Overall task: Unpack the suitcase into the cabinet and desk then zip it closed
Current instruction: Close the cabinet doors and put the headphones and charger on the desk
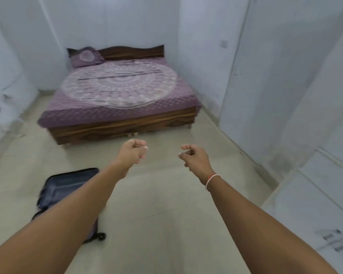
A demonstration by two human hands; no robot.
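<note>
Both your arms reach forward over the pale floor (162,224); your left hand (134,153) hangs in the air with its fingers loosely curled and nothing in them, thumb lying along the top; your right hand (193,158) is level with it and a little apart, fingers likewise loosely bent and relaxed, forefinger pointing left, grasping nothing; a red and white thread band (212,179) circles your right wrist

The suitcase (68,190) lies open on the floor at near left, partly hidden under your left forearm; its dark lining faces up, a black wheel (102,236) shows at its near corner, and what it holds is too blurred to tell; neither hand touches it

Far ahead stands a wooden bed (123,123) against the back wall, covered by a purple spread with a round pale pattern; a matching pillow (86,57) leans at its far left corner by the headboard; white cabinet doors (265,86) run along the right side; a white surface (304,204) sits at near right with some small printed labels (334,241) on it, blurred
</note>
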